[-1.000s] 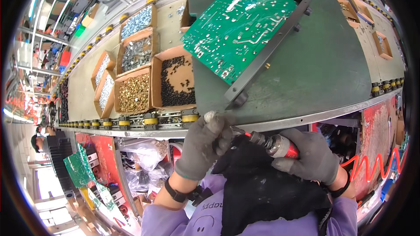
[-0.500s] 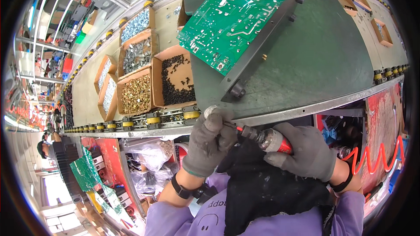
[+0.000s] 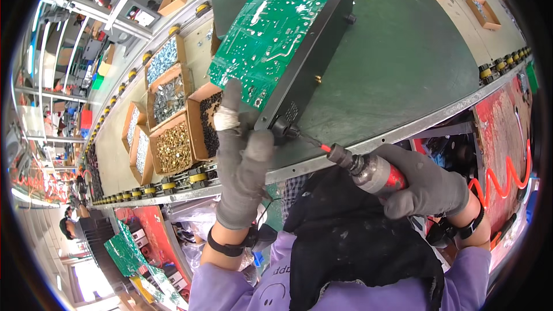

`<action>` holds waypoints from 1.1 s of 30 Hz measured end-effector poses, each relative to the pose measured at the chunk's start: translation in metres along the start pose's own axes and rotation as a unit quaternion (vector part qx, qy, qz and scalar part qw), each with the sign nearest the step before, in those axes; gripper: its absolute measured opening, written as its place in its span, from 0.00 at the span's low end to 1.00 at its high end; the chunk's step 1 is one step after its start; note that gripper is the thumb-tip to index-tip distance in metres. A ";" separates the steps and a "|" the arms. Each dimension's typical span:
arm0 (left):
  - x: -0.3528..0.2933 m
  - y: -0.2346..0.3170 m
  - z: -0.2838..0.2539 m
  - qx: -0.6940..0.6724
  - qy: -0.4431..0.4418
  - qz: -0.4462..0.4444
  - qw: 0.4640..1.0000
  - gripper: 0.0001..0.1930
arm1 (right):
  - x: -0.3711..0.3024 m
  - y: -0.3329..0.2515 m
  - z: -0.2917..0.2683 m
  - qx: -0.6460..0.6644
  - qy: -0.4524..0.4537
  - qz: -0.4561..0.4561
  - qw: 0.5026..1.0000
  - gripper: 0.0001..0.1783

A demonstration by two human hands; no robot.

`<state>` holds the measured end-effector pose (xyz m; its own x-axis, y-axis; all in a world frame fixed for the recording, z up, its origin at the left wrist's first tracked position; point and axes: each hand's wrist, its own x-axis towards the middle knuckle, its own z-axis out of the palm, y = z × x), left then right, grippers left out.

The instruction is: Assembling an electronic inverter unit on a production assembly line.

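My right hand (image 3: 429, 187), in a grey glove, is wrapped round a power screwdriver (image 3: 377, 174) with a dark, red-marked body. Its thin bit reaches the round black foot (image 3: 283, 127) at the near corner of a black metal chassis (image 3: 311, 52). At that same corner my left hand (image 3: 242, 158), also gloved, has its index finger stretched over the edge of a green circuit board (image 3: 271, 34) and its thumb apart, slightly blurred. Whether those fingers press on the chassis or only hover, I cannot tell. The board lies solder side up in the chassis.
Left of the chassis stand cardboard trays of brass screws (image 3: 173, 147), black screws (image 3: 208, 121), metal clips (image 3: 169, 99) and silvery screws (image 3: 162, 60). Roller edging (image 3: 199, 177) borders the green mat (image 3: 403, 52). A coiled orange hose (image 3: 501, 173) hangs at the right.
My left hand has left the screwdriver's tip, opened and moved forward to the chassis corner. The screwdriver's bit now meets the black foot. Chassis and trays appear further left in view.
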<state>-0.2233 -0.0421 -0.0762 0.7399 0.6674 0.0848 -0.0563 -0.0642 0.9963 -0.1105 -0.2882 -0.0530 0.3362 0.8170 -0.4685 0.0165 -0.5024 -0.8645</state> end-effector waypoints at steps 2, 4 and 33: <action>0.003 -0.001 -0.002 0.042 -0.042 0.005 0.998 0.16 | -0.001 -0.005 -0.002 0.003 -0.001 0.018 1.000 0.51; 0.006 0.001 -0.013 0.129 -0.076 -0.044 0.988 0.14 | 0.001 -0.010 -0.001 -0.050 0.017 0.030 0.998 0.52; 0.006 0.007 -0.020 -0.081 -0.104 -0.065 0.989 0.28 | 0.013 -0.027 0.013 -0.168 0.111 0.019 0.979 0.44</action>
<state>-0.2324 -0.0239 -0.0687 0.8689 0.4940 -0.0319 -0.0457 0.1442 0.9885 -0.1184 -0.2601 -0.0379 0.5387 0.7327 -0.4158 0.2957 -0.6267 -0.7210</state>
